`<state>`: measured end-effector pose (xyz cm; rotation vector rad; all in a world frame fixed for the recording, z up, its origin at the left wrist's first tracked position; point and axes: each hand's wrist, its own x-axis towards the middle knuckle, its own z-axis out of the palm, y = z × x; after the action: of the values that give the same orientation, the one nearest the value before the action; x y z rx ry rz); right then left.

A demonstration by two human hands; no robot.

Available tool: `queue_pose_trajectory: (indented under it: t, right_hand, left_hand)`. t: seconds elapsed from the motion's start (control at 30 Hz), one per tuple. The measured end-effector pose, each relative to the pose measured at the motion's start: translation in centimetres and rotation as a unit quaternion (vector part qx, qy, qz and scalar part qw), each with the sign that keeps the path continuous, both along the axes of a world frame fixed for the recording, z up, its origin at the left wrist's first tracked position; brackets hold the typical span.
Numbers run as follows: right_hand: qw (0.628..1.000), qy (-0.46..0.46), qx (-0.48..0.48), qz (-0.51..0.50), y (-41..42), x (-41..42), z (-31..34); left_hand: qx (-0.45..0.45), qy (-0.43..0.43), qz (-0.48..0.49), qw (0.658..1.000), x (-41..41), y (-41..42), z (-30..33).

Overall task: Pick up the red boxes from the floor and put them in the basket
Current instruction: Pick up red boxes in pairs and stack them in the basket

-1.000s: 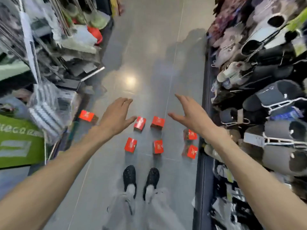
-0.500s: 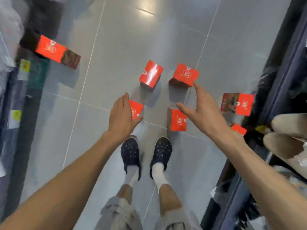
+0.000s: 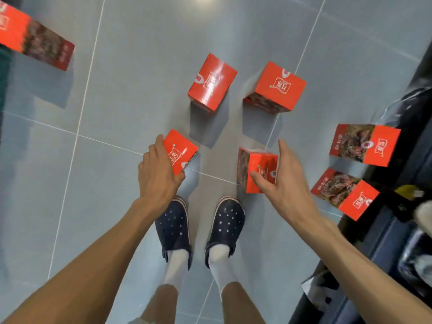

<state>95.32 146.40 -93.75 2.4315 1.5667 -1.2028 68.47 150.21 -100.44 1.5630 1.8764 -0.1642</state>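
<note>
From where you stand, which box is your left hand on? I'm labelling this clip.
Start at the two dark clogs on the grey tiled floor. Just ahead of the left clog, the left hand touches a red box. It is the only one lying on a crossing of tile seams.
</note>
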Motion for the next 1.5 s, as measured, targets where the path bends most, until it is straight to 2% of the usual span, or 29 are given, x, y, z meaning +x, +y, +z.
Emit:
queue_pose_trajectory:
  t: [0.2,0.37,0.57,0.7,0.87,1.07,1.23,1.5]
  right_hand:
    - [0.993,-0.019,-0.064,-0.099,-0.4,0.2,1.8]
    - [0.964,-0.019,-0.124,-0.232,-1.1,-1.6,-3.9]
    - [0.95,-0.085,-0.07,-0.294,-2.4,-3.9,-10.8]
    - [0.96,-0.063,-0.048,-0.268,-2.2,-4.0,-8.1]
    - [0.978,-0.025,-0.007,-0.205,1.2,-3.0,2.6]
    - [0.99,0.015,0.093,-0.102,7.4,-1.6,19.7]
    - [0.987,0.021,0.157,-0.009,12.3,-1.0,36.8]
    - [0.968,0.036,0.224,0.111,16.8,-2.3,66.2]
  left_hand:
    - [0.023,-0.033,-0.093,0.995,-1.8,2.0,6.7]
    - [0.041,-0.056,-0.107,0.992,-2.4,2.0,6.6]
    - [0.04,-0.093,-0.054,0.993,-4.1,-0.6,3.3]
    - [0.034,-0.093,-0.064,0.993,-5.4,-0.9,4.6]
    - [0.049,-0.072,-0.129,0.988,-6.9,1.5,11.4]
    - [0.106,-0.076,-0.152,0.98,-8.1,6.5,25.5]
    - [0.157,-0.092,-0.194,0.964,-9.1,10.8,40.1]
    - [0.23,-0.099,-0.221,0.943,-13.0,13.3,68.8]
